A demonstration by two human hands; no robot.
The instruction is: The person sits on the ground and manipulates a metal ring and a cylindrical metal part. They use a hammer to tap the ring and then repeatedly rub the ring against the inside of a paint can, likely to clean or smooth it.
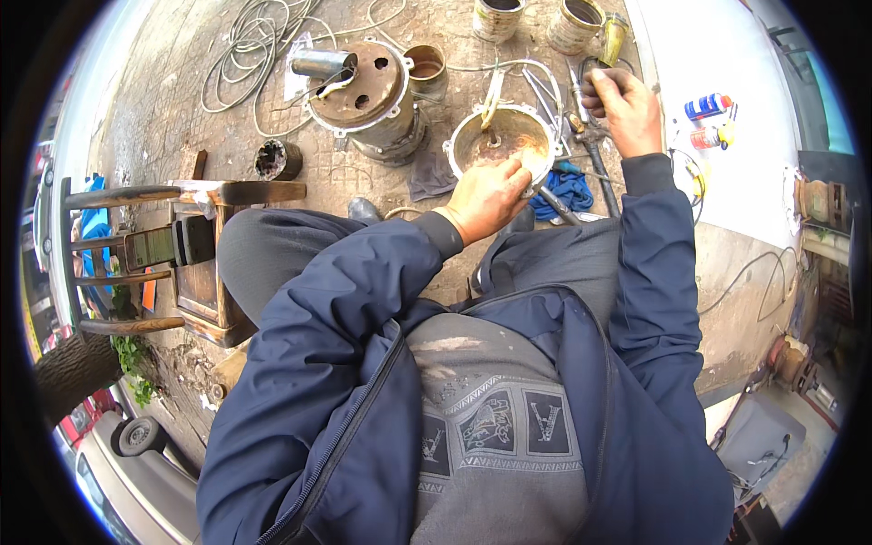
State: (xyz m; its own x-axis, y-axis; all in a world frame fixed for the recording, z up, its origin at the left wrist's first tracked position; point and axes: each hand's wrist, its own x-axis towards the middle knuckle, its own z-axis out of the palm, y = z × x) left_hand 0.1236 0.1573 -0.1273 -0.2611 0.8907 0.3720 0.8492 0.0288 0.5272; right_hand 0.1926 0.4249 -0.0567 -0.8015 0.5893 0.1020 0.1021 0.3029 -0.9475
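Between my knees stands a round, light metal housing [460, 148] with lugs around its rim and a brownish inside. A pale strip or cable bundle [493, 98] rises out of it. My left hand [490, 200] is closed at its near rim, back of the hand up, fingertips partly hidden. Off to the right, my right hand [625, 111] is raised with its fingers curled together over several tools; what they hold, if anything, is too hidden to name. Below it lie a dark hammer-like tool [592, 136] and a blue cloth [568, 193].
Left of the housing stands a motor body [386, 136] with a rusty cover [363, 91]. Cans [498, 18] and a coiled cable [245, 54] lie beyond. A wooden chair [204, 272] is at my left, a small dark pot [277, 161] near it. Spray cans [707, 107] lie right.
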